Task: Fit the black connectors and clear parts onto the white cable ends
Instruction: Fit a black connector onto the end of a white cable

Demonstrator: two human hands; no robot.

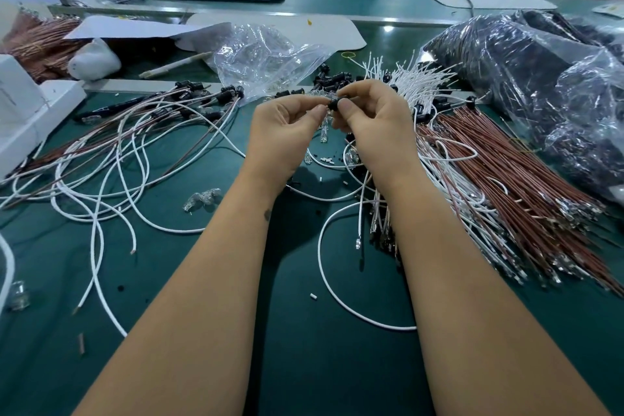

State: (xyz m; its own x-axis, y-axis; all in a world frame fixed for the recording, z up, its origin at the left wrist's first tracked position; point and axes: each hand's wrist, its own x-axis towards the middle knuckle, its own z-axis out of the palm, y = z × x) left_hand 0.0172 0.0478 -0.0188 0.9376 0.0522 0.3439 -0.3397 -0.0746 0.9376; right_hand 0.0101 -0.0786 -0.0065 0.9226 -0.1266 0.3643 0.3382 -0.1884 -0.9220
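Just above the middle of the frame the two hands meet over the green tabletop point(304, 331). The right hand point(374, 121) pinches a small black connector point(332, 105) between thumb and forefinger, and the left hand point(287, 127) closes its fingertips against the same spot from the other side, probably steadying a clear part there (too small and too hidden by the fingers to say for sure). Working raised off the tabletop looks deliberate: it keeps the tiny joint in plain sight and clear of the tangle below.

Supplies sit in a ring within reach. Loose black connectors point(329, 79) lie just beyond the hands, beside an open clear plastic bag point(263, 57). The white cable ends point(408, 78) fan out at upper right of centre, next to a bundle of brown cables point(506, 186) running to the lower right. At left, cables already carrying black connectors point(202, 101) are spread apart from the rest, seemingly as the finished pile. A few clear parts point(202, 198) lie scattered at lower left of the hands.
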